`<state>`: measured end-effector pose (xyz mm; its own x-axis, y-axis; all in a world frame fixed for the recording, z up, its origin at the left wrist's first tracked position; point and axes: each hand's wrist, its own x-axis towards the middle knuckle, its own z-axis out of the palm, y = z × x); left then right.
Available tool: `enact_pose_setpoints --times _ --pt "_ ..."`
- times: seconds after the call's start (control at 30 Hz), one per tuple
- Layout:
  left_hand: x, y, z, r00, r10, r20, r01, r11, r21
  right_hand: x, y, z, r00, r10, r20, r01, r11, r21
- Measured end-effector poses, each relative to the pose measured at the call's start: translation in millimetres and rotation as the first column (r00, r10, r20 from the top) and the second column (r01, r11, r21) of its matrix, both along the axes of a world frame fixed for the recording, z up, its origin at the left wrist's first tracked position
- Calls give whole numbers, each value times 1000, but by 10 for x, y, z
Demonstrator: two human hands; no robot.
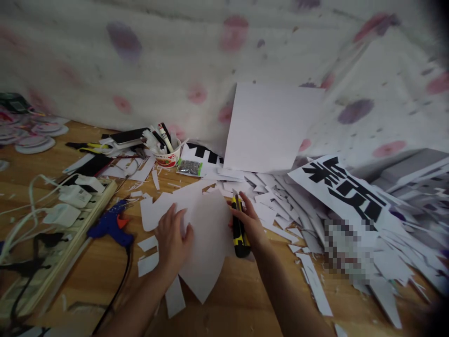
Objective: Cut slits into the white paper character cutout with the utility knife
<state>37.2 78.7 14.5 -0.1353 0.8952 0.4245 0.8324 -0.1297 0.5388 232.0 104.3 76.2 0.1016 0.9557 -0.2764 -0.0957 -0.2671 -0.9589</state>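
A white cut-out sheet [206, 234] with a pointed lower end lies on the wooden table [242, 299] in front of me. My left hand [172, 238] lies flat on its left part, fingers spread and pressing it down. My right hand [249, 220] is closed around a yellow and black utility knife [240, 229] at the sheet's right edge, blade end pointing away from me.
A blue glue gun [111, 226] with a black cord lies to the left, beside a power strip [59, 220] with white plugs. A cup of pens [167, 154] stands further back. Many white paper offcuts [280, 210] and a printed sheet [345, 192] cover the right. A white board [270, 126] leans on the spotted cloth.
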Motion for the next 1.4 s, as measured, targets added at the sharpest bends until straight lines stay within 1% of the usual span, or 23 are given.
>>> enact_pose_setpoints --times 0.07,0.13,0.17,0.2,0.23,0.3,0.37,0.43,0.47,0.5,0.53,0.63,0.8,1.07,1.2,1.27,1.4 --pt "89 33 -7 998 -49 41 49 999 22 50 162 -10 996 38 86 -41 999 23" --pt "141 69 -30 995 -72 66 71 997 18 96 277 -52 975 42 217 -48 999 23" --pt "152 91 -42 996 -69 62 69 998 -1 113 306 -74 948 46 315 -52 999 11" --pt "151 117 -54 997 -65 47 66 998 -23 123 314 -91 900 64 431 -68 998 -7" --pt "142 147 -64 997 -70 29 71 997 -38 124 301 -103 829 96 551 -99 995 -25" --pt "108 218 -86 992 -123 -21 123 992 -38 97 227 -109 635 189 749 -220 974 -59" --pt "74 287 -118 976 -194 -95 191 981 -37 39 126 -104 427 265 865 -361 926 -106" --pt "58 335 -157 950 -247 -191 236 969 -78 -30 41 -107 251 302 920 -436 883 -171" --pt "58 347 -176 935 -264 -235 245 964 -108 -62 11 -114 185 322 929 -443 871 -213" --pt "63 352 -191 922 -276 -270 247 959 -137 -90 -11 -126 136 341 930 -437 863 -253" --pt "70 352 -201 913 -281 -297 243 957 -160 -112 -26 -140 104 358 928 -426 859 -284" --pt "90 339 -204 898 -280 -339 224 955 -197 -147 -46 -184 58 386 921 -408 851 -331" --pt "91 339 -194 900 -281 -333 220 953 -210 -169 -54 -224 27 388 921 -407 846 -345" --pt "89 343 -222 901 -281 -330 221 953 -208 -203 -32 -242 14 410 912 -382 845 -374" --pt "90 344 -219 897 -281 -340 219 953 -210 -221 -42 -254 -6 392 920 -388 847 -363" --pt "92 343 -216 898 -279 -341 216 953 -211 -245 -45 -237 -41 387 921 -392 842 -371" --pt "99 335 -202 897 -279 -343 211 952 -222 -328 -9 -106 -166 434 885 -380 800 -464"
